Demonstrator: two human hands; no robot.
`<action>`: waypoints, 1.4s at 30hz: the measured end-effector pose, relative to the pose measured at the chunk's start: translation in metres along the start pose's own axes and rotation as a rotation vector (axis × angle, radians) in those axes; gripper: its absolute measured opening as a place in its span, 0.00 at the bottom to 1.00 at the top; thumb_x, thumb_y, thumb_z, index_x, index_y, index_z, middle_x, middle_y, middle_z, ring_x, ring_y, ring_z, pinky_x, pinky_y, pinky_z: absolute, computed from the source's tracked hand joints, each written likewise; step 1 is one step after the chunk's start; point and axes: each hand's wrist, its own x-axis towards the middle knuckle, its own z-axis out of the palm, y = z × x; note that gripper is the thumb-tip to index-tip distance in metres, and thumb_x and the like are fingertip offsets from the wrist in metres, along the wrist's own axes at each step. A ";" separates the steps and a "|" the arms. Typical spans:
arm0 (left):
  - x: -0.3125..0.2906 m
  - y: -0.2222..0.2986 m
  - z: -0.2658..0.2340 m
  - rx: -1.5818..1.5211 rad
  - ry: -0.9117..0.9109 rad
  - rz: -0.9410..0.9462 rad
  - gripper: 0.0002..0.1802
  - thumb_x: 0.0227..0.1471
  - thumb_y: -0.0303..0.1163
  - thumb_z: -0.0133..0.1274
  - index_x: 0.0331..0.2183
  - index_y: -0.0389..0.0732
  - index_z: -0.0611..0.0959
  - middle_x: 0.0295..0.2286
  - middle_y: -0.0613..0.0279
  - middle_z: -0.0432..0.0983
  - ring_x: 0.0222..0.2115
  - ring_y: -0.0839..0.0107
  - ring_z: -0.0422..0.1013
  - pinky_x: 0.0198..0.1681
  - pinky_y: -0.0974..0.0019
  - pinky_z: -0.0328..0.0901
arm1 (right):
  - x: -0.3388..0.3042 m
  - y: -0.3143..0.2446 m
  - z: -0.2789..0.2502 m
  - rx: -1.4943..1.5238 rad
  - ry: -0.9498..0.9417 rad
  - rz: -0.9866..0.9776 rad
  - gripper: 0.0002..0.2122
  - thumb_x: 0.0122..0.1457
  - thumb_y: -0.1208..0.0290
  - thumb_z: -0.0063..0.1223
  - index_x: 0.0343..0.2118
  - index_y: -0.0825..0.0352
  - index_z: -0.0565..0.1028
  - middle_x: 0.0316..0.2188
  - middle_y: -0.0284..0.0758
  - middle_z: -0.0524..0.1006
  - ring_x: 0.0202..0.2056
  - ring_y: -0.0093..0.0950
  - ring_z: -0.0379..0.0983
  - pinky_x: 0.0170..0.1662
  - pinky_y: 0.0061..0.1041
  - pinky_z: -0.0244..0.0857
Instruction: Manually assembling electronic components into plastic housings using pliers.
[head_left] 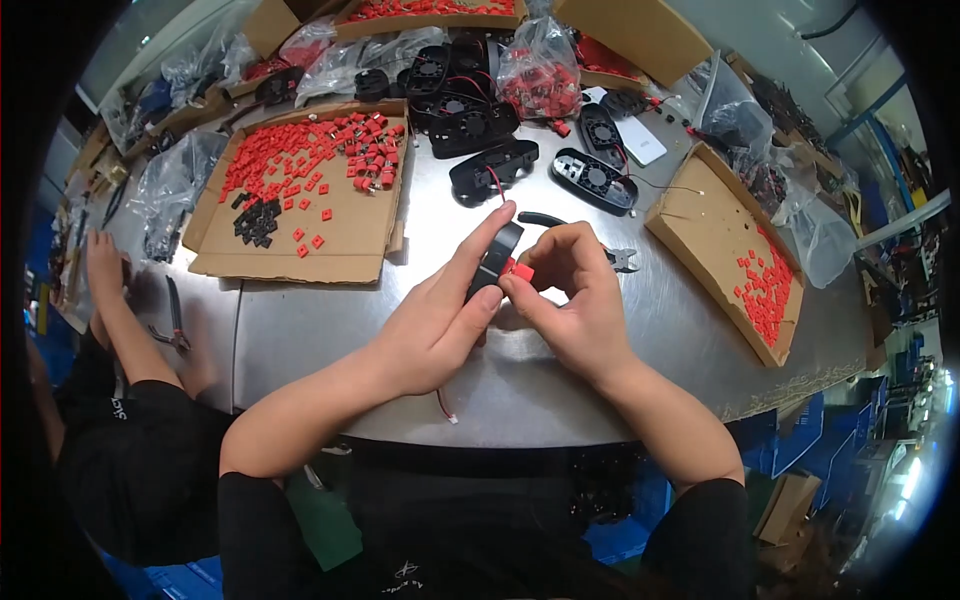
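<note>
Above the metal table, my left hand grips a black fan housing on edge, its fingers mostly hidden behind it. A thin red-and-black wire with a small white plug hangs below that hand. My right hand is closed in a pinch, thumb and forefinger on a small red plastic piece at the housing's right side. Whether the piece is seated in the housing I cannot tell. Just behind my right hand lies a pair of side cutters, partly covered by its fingers.
A cardboard tray of red and black pieces stands left, another tray with red pieces right. Several black fan housings, a bag of red parts and a white box lie behind. A co-worker's hand rests far left near pliers.
</note>
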 end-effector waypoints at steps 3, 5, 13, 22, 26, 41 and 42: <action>-0.004 -0.014 0.005 0.032 0.066 0.079 0.32 0.67 0.35 0.43 0.66 0.43 0.52 0.38 0.49 0.74 0.30 0.62 0.75 0.38 0.60 0.69 | 0.004 -0.006 -0.011 -0.399 -0.150 -0.004 0.09 0.58 0.75 0.63 0.35 0.69 0.72 0.26 0.30 0.76 0.26 0.17 0.72 0.29 0.19 0.67; -0.004 -0.016 0.005 0.020 0.116 0.123 0.30 0.67 0.35 0.45 0.63 0.42 0.54 0.40 0.48 0.74 0.33 0.60 0.77 0.39 0.58 0.70 | 0.005 -0.005 -0.013 -0.462 -0.202 -0.116 0.08 0.59 0.72 0.62 0.32 0.70 0.74 0.22 0.30 0.75 0.23 0.16 0.69 0.25 0.18 0.62; 0.000 -0.013 -0.003 0.173 -0.006 0.074 0.26 0.66 0.36 0.47 0.59 0.42 0.58 0.42 0.43 0.75 0.38 0.46 0.78 0.42 0.54 0.70 | 0.006 0.000 -0.016 -0.446 -0.228 -0.134 0.08 0.58 0.72 0.63 0.33 0.71 0.76 0.22 0.30 0.75 0.21 0.17 0.68 0.25 0.19 0.62; 0.005 0.005 -0.029 0.434 -0.097 -0.057 0.29 0.61 0.41 0.54 0.58 0.44 0.64 0.40 0.39 0.78 0.38 0.43 0.78 0.41 0.52 0.71 | 0.013 0.013 -0.026 -0.711 -0.116 -0.263 0.41 0.45 0.62 0.75 0.57 0.69 0.59 0.53 0.44 0.68 0.52 0.39 0.70 0.55 0.37 0.66; -0.003 -0.003 -0.035 0.673 0.002 0.170 0.28 0.54 0.40 0.60 0.54 0.42 0.73 0.40 0.49 0.78 0.39 0.50 0.77 0.41 0.53 0.71 | 0.023 0.016 -0.030 -0.856 -0.161 -0.463 0.45 0.39 0.58 0.78 0.58 0.69 0.62 0.57 0.48 0.69 0.53 0.44 0.71 0.57 0.39 0.65; -0.013 -0.009 -0.019 0.995 -0.079 0.179 0.38 0.50 0.42 0.64 0.61 0.42 0.72 0.38 0.60 0.71 0.36 0.62 0.72 0.37 0.61 0.70 | 0.024 0.018 -0.034 -0.748 -0.543 -0.346 0.30 0.40 0.62 0.76 0.47 0.65 0.74 0.38 0.36 0.78 0.40 0.38 0.77 0.45 0.35 0.70; -0.013 -0.009 -0.015 0.991 -0.082 0.179 0.38 0.50 0.42 0.64 0.61 0.42 0.72 0.38 0.60 0.71 0.36 0.62 0.72 0.37 0.61 0.70 | 0.023 0.015 -0.036 -0.599 -0.533 -0.213 0.30 0.42 0.63 0.76 0.47 0.66 0.74 0.38 0.37 0.78 0.41 0.39 0.77 0.44 0.34 0.71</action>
